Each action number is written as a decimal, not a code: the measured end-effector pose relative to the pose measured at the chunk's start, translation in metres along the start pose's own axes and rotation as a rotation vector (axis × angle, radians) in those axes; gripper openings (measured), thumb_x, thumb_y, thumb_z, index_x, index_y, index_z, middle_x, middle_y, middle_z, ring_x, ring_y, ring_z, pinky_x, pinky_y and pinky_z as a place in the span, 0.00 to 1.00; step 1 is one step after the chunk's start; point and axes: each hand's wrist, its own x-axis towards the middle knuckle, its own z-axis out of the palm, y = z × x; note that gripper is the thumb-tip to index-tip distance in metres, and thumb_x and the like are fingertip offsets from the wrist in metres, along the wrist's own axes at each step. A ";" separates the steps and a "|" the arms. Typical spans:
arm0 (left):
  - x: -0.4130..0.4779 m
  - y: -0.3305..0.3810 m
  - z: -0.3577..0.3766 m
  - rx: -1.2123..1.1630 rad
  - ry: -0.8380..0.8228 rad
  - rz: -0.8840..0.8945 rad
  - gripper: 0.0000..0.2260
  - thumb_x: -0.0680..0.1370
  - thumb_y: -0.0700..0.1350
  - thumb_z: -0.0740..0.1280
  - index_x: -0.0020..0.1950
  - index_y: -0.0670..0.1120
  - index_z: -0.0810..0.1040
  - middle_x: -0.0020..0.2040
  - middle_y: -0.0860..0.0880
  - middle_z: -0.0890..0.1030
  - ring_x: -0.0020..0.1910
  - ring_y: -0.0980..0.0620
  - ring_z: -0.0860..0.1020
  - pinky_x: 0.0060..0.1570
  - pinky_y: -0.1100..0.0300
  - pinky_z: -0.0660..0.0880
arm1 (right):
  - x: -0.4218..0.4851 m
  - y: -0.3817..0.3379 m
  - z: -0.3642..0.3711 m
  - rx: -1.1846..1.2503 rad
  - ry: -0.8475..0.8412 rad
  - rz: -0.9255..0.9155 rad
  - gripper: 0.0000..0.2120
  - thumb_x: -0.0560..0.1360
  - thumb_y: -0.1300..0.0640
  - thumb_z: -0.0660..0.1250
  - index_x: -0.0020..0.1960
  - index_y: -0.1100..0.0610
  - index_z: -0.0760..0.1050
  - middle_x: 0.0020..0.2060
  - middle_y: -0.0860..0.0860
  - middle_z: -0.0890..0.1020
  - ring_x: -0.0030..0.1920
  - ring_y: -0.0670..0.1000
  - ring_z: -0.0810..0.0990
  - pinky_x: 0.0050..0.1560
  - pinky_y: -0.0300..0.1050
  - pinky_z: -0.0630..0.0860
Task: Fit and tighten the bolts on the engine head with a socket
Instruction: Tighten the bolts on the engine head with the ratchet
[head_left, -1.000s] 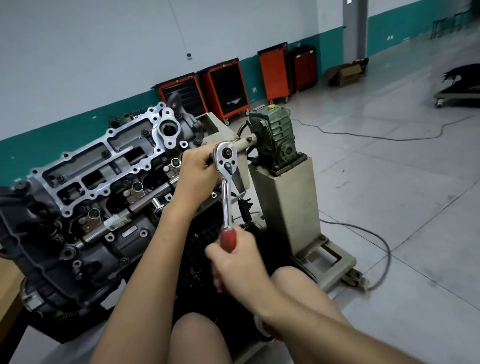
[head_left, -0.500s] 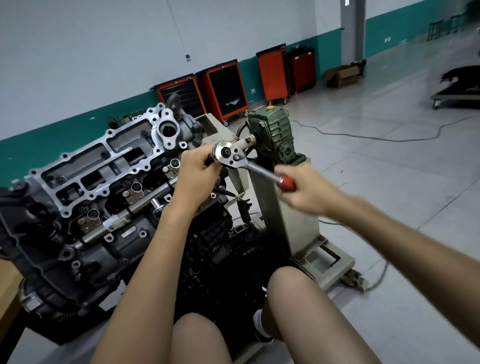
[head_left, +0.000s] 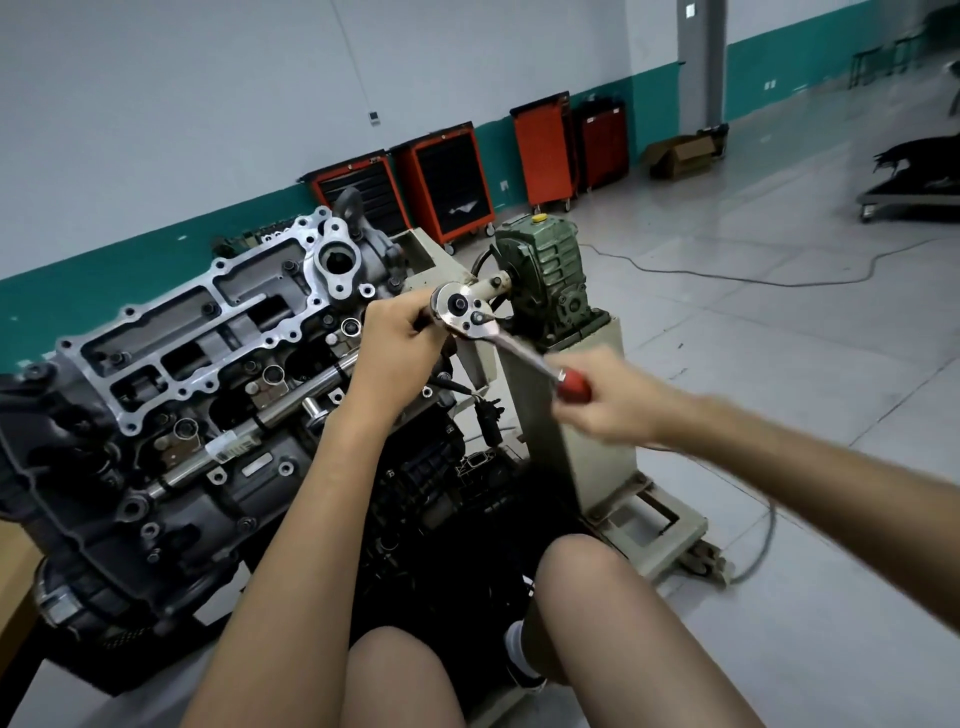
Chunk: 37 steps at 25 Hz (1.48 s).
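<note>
The engine head (head_left: 171, 364), grey and black metal with a bright machined cover frame, is mounted tilted on a stand at left. A chrome ratchet (head_left: 467, 317) with a red handle sits at the head's right end, its handle pointing down to the right. My left hand (head_left: 397, 345) is curled round the part just behind the ratchet head, hiding the socket and the bolt. My right hand (head_left: 608, 400) grips the red handle and looks slightly blurred.
A beige engine stand (head_left: 582, 452) with a green gearbox (head_left: 545, 265) rises right behind the ratchet. Orange tool cabinets (head_left: 447, 187) line the far wall. Cables trail over the grey floor at right. My knees are below the engine.
One second ago the ratchet handle pointed straight down; my right hand swung it up to the right. Over the last half second it dipped slightly, and the left hand stayed put.
</note>
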 end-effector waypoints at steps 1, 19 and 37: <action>0.000 0.002 0.000 0.006 0.002 0.005 0.08 0.72 0.31 0.62 0.33 0.32 0.74 0.24 0.49 0.67 0.25 0.58 0.61 0.27 0.68 0.57 | 0.013 0.002 -0.023 -0.167 0.000 -0.041 0.15 0.71 0.67 0.66 0.34 0.51 0.66 0.26 0.45 0.70 0.26 0.43 0.67 0.28 0.36 0.63; -0.001 -0.001 0.000 0.007 0.001 -0.018 0.08 0.74 0.31 0.63 0.35 0.33 0.77 0.26 0.37 0.70 0.26 0.56 0.61 0.28 0.59 0.60 | -0.006 -0.010 0.016 0.086 0.051 0.039 0.18 0.71 0.70 0.66 0.33 0.52 0.64 0.24 0.45 0.67 0.23 0.43 0.65 0.27 0.38 0.65; -0.001 -0.004 0.003 -0.015 0.028 0.024 0.14 0.74 0.32 0.65 0.28 0.36 0.69 0.23 0.48 0.69 0.25 0.56 0.63 0.27 0.62 0.63 | -0.026 -0.032 0.071 0.413 0.137 0.193 0.16 0.70 0.69 0.66 0.32 0.54 0.64 0.22 0.45 0.65 0.21 0.43 0.63 0.23 0.38 0.63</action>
